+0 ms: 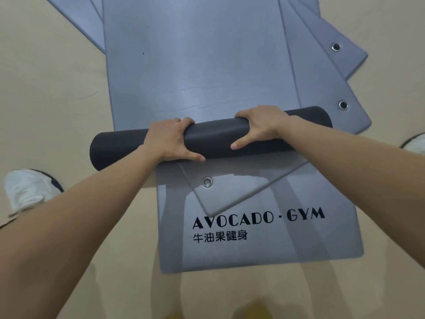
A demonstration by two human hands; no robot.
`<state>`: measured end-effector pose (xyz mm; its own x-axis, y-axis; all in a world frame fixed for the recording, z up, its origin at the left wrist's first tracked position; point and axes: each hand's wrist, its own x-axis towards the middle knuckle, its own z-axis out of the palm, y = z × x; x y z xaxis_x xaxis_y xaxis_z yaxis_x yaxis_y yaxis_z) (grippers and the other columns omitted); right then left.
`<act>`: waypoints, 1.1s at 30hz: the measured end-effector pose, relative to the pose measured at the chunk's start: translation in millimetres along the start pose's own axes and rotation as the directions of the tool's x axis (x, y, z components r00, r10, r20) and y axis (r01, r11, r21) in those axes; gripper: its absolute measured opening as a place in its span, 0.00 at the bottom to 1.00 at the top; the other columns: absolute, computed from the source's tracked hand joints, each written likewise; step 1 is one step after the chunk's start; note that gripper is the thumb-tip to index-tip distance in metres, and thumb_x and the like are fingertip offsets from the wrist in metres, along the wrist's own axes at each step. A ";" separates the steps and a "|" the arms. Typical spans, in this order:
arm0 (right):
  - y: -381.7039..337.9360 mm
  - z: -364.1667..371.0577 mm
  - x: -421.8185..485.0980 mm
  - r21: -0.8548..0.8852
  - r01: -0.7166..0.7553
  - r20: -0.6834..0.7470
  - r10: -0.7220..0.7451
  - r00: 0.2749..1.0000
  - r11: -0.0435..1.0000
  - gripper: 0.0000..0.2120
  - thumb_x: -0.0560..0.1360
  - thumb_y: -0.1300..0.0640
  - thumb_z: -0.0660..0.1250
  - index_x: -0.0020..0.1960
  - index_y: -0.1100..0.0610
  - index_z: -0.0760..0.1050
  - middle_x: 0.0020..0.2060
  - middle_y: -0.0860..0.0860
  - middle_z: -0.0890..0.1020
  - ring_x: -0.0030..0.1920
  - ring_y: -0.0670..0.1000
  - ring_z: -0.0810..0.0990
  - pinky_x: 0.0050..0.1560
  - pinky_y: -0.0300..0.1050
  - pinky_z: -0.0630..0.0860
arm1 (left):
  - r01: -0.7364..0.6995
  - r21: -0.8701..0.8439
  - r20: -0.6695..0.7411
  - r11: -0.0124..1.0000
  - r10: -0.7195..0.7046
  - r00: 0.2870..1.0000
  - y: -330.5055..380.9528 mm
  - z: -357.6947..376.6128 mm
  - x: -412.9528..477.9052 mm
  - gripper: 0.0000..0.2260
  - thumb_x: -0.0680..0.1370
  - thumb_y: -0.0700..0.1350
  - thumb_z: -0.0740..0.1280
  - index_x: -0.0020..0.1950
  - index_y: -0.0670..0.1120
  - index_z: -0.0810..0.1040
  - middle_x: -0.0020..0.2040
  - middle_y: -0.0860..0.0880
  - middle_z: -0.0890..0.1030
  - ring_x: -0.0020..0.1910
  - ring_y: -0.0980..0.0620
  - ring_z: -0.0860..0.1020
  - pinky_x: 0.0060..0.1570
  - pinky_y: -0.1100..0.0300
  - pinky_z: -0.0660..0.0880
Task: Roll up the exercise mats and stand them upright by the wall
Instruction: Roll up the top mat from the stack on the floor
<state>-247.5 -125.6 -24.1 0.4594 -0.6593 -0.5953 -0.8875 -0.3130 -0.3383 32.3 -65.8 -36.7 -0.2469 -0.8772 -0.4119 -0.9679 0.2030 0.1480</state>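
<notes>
A grey exercise mat [195,72] lies flat on the floor and runs away from me. Its near end is wound into a dark roll [213,137] that lies crosswise. My left hand [170,141] grips the roll left of its middle, fingers over the top and thumb on the near side. My right hand [259,126] grips it right of the middle in the same way. More grey mats lie fanned out beneath: one with black AVOCADO GYM lettering [257,240] nearest me, and another corner with a metal eyelet [207,182] on top of it.
Corners of other mats with eyelets [342,105] stick out at the right, and more mat edges [80,21] at the upper left. The floor is beige [46,88]. My white shoes show at the left [25,189] and at the right edge [416,143].
</notes>
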 end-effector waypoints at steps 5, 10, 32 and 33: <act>-12.7 52.9 -65.5 0.101 -0.042 0.177 0.024 0.984 0.994 0.42 0.62 0.21 0.71 0.68 0.44 0.72 0.54 0.44 0.81 0.54 0.53 0.79 0.53 0.50 0.74 | -0.058 -0.047 0.181 0.997 0.066 0.981 28.4 20.3 -62.9 0.52 0.54 0.85 0.65 0.69 0.56 0.70 0.54 0.54 0.81 0.51 0.48 0.80 0.46 0.53 0.75; -13.7 127.2 -129.8 0.243 -0.114 0.338 0.026 0.941 0.963 0.41 0.61 0.24 0.74 0.67 0.45 0.74 0.52 0.44 0.81 0.53 0.51 0.79 0.56 0.51 0.77 | -0.082 -0.091 0.330 0.992 0.108 0.938 68.3 60.2 -130.9 0.53 0.52 0.86 0.64 0.68 0.56 0.70 0.54 0.55 0.81 0.50 0.49 0.80 0.51 0.49 0.79; -60.5 239.0 -214.3 -0.280 -0.044 -0.208 -0.016 0.978 0.959 0.55 0.69 0.21 0.60 0.82 0.55 0.52 0.80 0.62 0.60 0.80 0.65 0.57 0.77 0.72 0.52 | 0.027 -0.055 0.394 0.998 -0.004 0.919 70.4 69.1 -122.8 0.49 0.55 0.87 0.61 0.66 0.58 0.77 0.58 0.55 0.82 0.58 0.49 0.79 0.52 0.52 0.74; -56.6 235.6 -209.4 -0.293 -0.032 -0.201 -0.029 0.979 0.956 0.56 0.69 0.20 0.59 0.82 0.56 0.52 0.80 0.62 0.61 0.80 0.65 0.58 0.77 0.72 0.53 | 0.030 -0.045 0.378 0.999 -0.011 0.926 70.0 68.8 -123.5 0.47 0.57 0.86 0.61 0.66 0.57 0.77 0.58 0.55 0.82 0.58 0.48 0.79 0.53 0.52 0.74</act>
<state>-284.7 191.2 -52.1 0.4681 -0.7739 -0.4266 -0.8735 -0.4783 -0.0907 -8.1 86.7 -37.4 -0.2355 -0.6494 -0.7231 -0.9719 0.1566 0.1758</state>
